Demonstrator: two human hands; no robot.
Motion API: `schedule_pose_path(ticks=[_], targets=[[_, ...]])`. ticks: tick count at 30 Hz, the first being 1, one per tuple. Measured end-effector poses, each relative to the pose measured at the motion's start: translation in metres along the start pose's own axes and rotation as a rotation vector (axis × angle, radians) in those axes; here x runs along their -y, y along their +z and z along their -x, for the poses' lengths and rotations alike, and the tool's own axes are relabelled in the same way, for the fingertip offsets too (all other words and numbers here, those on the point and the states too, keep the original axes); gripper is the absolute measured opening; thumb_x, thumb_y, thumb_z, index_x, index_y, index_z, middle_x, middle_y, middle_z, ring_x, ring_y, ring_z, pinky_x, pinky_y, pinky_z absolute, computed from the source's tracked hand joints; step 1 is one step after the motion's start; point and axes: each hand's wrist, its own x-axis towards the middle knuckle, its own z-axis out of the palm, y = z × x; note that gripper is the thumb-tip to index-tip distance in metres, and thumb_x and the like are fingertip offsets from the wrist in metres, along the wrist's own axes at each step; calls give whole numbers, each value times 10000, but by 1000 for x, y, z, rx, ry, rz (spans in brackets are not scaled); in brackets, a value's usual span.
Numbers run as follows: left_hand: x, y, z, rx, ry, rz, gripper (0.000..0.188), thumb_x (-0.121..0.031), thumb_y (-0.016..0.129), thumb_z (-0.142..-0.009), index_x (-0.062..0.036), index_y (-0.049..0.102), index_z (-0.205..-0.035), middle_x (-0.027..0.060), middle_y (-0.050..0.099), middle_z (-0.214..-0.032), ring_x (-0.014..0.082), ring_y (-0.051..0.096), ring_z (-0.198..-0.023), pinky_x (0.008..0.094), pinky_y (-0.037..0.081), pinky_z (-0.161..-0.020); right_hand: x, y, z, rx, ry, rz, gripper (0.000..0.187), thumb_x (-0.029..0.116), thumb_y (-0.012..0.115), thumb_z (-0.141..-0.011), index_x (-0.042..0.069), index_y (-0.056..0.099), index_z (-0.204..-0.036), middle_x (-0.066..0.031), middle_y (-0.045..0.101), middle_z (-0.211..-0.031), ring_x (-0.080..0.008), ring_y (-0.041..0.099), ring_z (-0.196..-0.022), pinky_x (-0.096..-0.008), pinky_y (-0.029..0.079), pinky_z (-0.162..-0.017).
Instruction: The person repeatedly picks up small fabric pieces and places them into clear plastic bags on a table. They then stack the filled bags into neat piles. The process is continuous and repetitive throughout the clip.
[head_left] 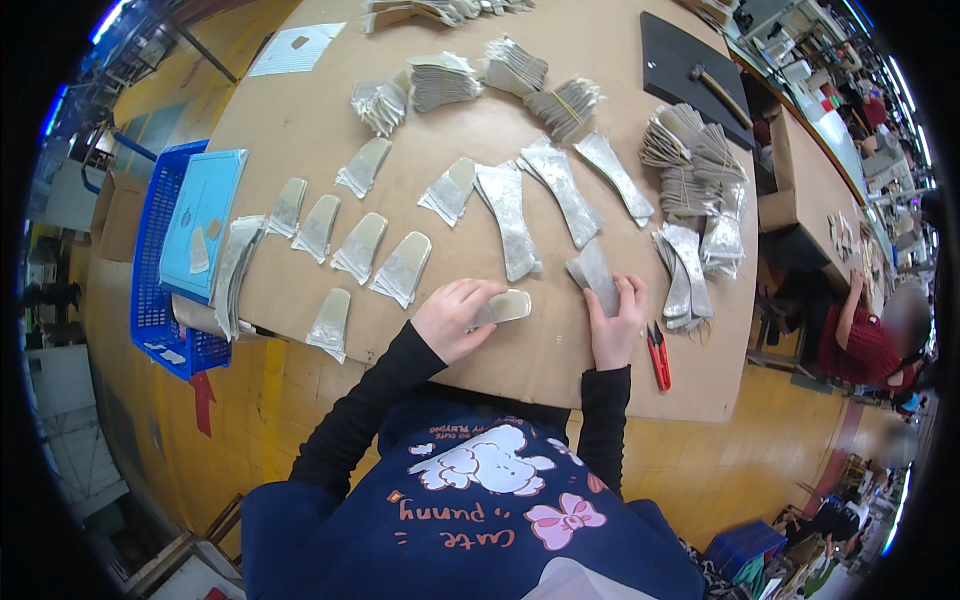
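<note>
My left hand [458, 318] is closed on a small tongue-shaped piece [512, 306], beige at its rounded end, just above the table's near side. To its right, my right hand [619, 325] pinches a silvery grey strip [595, 272] between thumb and fingers; the strip points away from me. Beyond my hands lie longer silvery strips with flared ends, among them a waisted strip [508, 215] and a flat strip [612, 178]. Several tongue-shaped pieces, such as a beige-tipped piece [402, 268], are spread to the left. Red-handled thread snips [659, 358] rest beside my right hand.
Tied bundles of strips [443, 82] stand at the back, with stacked bundles [692, 165] on the right. A hammer [722, 92] lies on a black board [680, 65]. A blue crate [150, 300] borders the table's left edge. Another person [862, 340] sits far right.
</note>
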Motion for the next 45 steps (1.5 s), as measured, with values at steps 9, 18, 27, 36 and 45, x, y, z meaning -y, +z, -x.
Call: schedule_pose_path(ticks=[9, 18, 27, 36, 45], targets=[[5, -2, 38, 296, 78, 90, 487, -55, 712, -776, -87, 576, -1243, 127, 614, -1249, 329, 553, -1218, 429, 432, -1027, 7, -46, 7, -138, 280, -418, 492, 51, 822, -796, -17, 597, -1229, -87, 660, -1079, -170, 614, -1002, -301, 482, -901], [-1, 12, 63, -48, -403, 231, 439, -25, 729, -774, -55, 591, -1189, 58, 615, -990, 173, 585, -845, 319, 488, -783, 47, -54, 26, 205, 356, -709, 309, 91, 665, -953, -39, 607, -1227, -16, 638, -908, -63, 570, -819, -197, 453, -724], [-5, 36, 64, -99, -686, 480, 489, 14, 755, -724, -45, 569, -1173, 1, 555, -828, 56, 519, -629, 212, 460, -585, 74, -50, 46, 478, 514, -562, 215, 86, 716, -904, -45, 681, -1072, 0, 616, -766, -48, 515, -652, -204, 407, -567], [4, 33, 60, -27, -711, 493, 471, -4, 741, -733, -56, 559, -1164, -1, 538, -802, 57, 536, -636, 209, 479, -606, 75, -50, 66, 691, 507, -461, 202, 92, 730, -878, -36, 689, -1029, -77, 678, -759, -88, 593, -667, -243, 479, -617], [-3, 34, 56, -43, -765, 465, 473, 16, 724, -731, -51, 557, -1169, -4, 535, -798, 60, 534, -637, 213, 477, -607, 85, -38, 69, 796, 332, -281, 214, 157, 746, -850, 28, 710, -1017, -152, 715, -827, -260, 706, -714, -319, 531, -660]])
